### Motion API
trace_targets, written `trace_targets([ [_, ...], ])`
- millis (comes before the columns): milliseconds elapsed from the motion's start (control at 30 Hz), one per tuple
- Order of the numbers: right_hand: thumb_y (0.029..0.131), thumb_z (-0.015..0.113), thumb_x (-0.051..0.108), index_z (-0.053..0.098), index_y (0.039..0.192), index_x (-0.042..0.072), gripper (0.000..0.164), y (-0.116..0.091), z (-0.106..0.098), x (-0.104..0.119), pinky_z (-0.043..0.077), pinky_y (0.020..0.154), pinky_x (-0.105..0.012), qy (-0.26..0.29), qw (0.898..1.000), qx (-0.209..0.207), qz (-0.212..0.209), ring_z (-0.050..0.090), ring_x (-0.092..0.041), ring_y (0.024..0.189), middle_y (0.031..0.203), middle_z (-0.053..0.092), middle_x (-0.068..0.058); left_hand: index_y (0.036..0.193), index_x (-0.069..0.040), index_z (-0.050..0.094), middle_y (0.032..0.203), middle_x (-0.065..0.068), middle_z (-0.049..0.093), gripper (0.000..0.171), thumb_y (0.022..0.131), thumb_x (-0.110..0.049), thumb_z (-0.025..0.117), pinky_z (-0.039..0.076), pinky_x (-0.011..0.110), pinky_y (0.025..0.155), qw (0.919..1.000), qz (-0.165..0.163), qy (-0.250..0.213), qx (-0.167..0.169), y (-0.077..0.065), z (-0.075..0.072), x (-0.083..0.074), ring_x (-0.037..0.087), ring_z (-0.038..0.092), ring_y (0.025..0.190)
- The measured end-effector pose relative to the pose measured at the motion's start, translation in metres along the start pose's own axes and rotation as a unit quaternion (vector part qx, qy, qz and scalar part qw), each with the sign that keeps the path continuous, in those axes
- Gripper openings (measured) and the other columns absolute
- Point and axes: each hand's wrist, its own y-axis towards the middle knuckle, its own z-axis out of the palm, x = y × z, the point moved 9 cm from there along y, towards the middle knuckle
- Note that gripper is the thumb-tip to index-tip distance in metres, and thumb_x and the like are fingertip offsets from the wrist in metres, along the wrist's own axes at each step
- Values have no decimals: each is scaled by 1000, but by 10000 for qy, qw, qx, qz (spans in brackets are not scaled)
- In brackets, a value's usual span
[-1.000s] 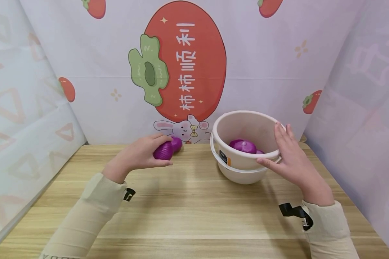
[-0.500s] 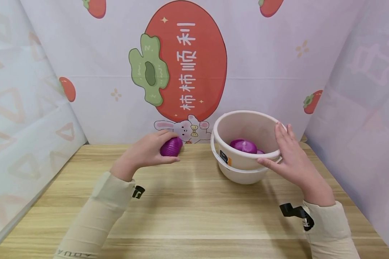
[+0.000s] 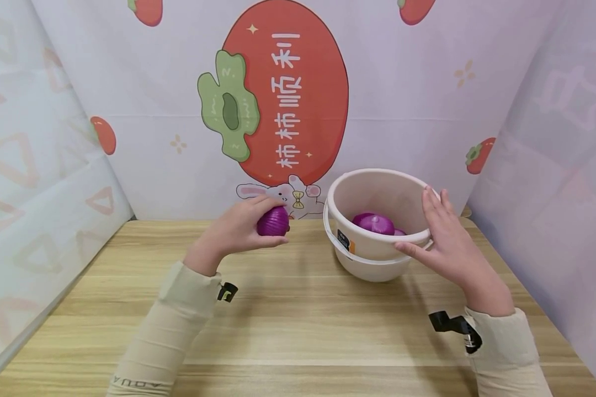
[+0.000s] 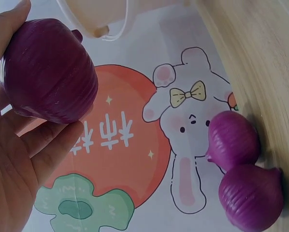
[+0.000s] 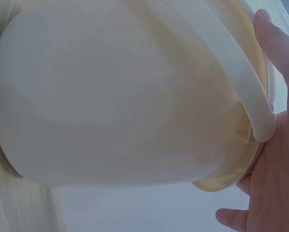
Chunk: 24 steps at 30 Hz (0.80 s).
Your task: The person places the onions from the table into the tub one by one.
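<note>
My left hand (image 3: 237,230) grips a purple-red onion (image 3: 273,221) between the thumb and fingers, raised over the table left of the bucket. The left wrist view shows that onion large and close, against the palm. Two more purple onions, one (image 4: 234,140) touching the other (image 4: 251,199), lie on the table by the backdrop; in the head view the left hand hides them. A white bucket (image 3: 372,270) stands at the right with several onions (image 3: 374,224) inside. My right hand (image 3: 449,248) rests on its right rim, fingers and thumb straight and spread.
The wooden table (image 3: 278,331) ends at a printed cloth backdrop (image 3: 392,99). Cloth walls (image 3: 25,165) close off both sides. The bucket's white handle (image 5: 231,63) hangs down against its outside.
My left hand has moved to the right with the onion, nearer the bucket. The right hand and bucket have stayed where they were.
</note>
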Motion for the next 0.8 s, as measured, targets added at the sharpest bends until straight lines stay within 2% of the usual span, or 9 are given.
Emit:
trace_targets([
  [167, 87, 71, 48, 1, 158, 1, 110, 0, 1, 0, 7, 118, -68, 14, 10000, 11, 7, -17, -36, 153, 167, 0, -19, 134, -15, 56, 120, 5, 64, 66, 80, -42, 81, 59, 39, 84, 9994, 135, -206, -243, 3, 0, -3, 24, 63, 105],
  [400, 87, 72, 48, 3, 158, -1, 110, 1, 0, -1, 5, 118, -69, 3, 10000, -28, -52, -17, -37, 153, 166, 1, -20, 133, -21, 54, 123, 1, 62, 63, 80, -45, 80, 58, 34, 84, 9971, 282, -442, -560, 14, -2, -9, 17, 62, 103],
  [800, 87, 72, 47, 2, 158, -1, 110, 1, 1, -1, 5, 118, -69, 41, 10000, -40, -72, -17, -37, 153, 166, 2, -20, 134, -18, 56, 116, 0, 62, 65, 80, -43, 81, 58, 33, 85, 9957, 260, -594, -658, 25, -3, -19, 15, 62, 103],
])
